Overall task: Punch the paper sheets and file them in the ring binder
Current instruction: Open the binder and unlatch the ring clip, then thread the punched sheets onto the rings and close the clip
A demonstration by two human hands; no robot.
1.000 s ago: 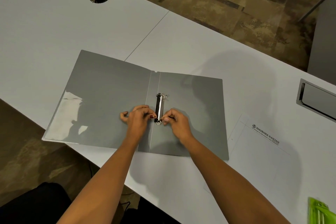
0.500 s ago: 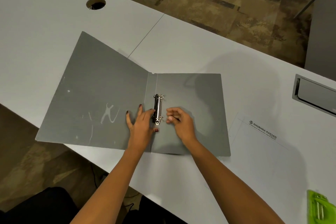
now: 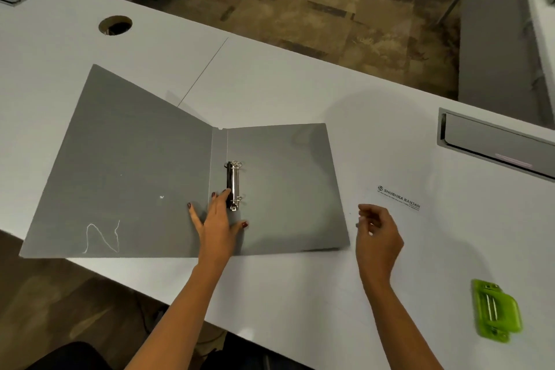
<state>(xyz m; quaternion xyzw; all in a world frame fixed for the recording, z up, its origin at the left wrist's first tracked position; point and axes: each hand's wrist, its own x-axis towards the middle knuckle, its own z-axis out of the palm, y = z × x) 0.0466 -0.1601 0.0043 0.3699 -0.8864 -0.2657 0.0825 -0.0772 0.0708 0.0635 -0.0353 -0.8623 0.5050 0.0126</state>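
At the near edge of the tabletop our ring binder lies open, left corner overhanging. Our left hand presses flat, fingers spread, beside the rings. Our right hand, loosely curled and empty, hovers over the paper sheet.

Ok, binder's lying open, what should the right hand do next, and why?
Probably pinch the sheet at its near edge and lift it toward the green punch. The right hand hovers empty over it, beside the binder; the left hand rests flat by the rings.
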